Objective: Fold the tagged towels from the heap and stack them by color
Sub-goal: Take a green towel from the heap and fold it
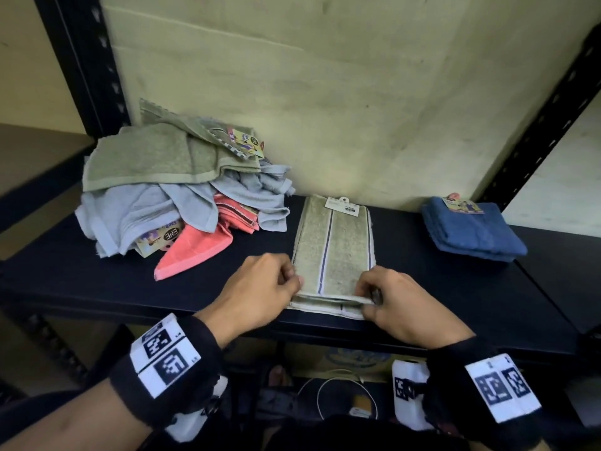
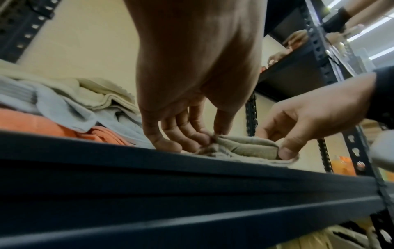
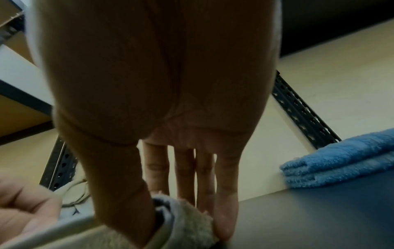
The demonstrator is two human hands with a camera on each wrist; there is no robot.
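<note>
Progress early — both hands, left hand (image 1: 260,288) and right hand (image 1: 400,304), pinch the olive towel's (image 1: 335,245) near edge mid-fold, blue stack (image 1: 471,229) done right of it, heap (image 1: 182,187) left unsorted.

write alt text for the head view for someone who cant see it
Both hands, left hand and right hand, pinch the near corners of a long beige towel lying on a black shelf. A heap of unfolded towels sits at the left, and a folded blue stack at the right.
</note>
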